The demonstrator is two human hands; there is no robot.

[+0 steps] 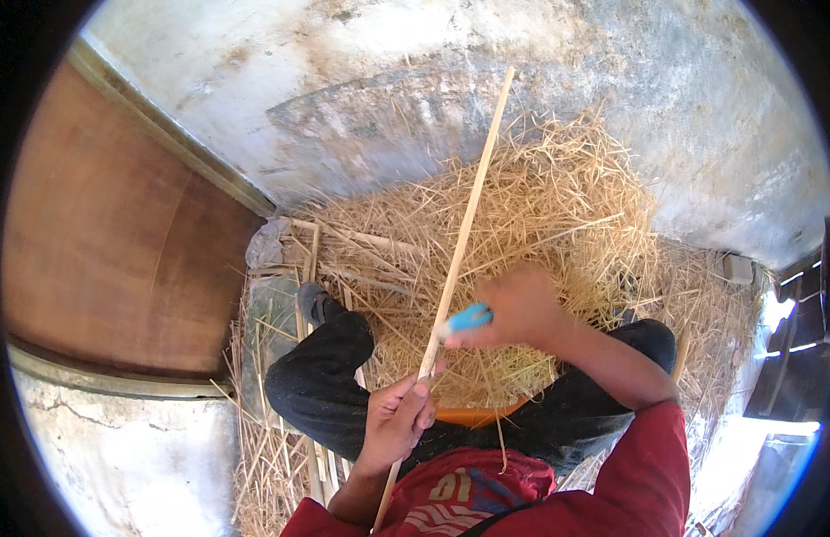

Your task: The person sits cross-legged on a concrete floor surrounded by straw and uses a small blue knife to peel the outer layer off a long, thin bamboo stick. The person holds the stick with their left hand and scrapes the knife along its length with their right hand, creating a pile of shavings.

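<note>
A long, pale bamboo strip (471, 206) slants up and away from my lap toward the wall. My left hand (397, 421) is closed around its lower part, and the strip's near end runs down past my left forearm. My right hand (519, 309), smeared by motion, grips a blue-handled knife (468, 319) just above my left hand. The knife's front end meets the strip's right side; its blade is too blurred to make out. Beyond and beneath both hands lies a heap of straw-coloured shavings (558, 197).
More strips (312, 259) lie by my left foot, near a grey stone slab (273, 304). A brown wooden door panel (119, 233) stands at left, and a stained wall (415, 98) rises beyond the heap. An orange edge (473, 414) shows between my crossed legs. A small block (738, 268) sits at right.
</note>
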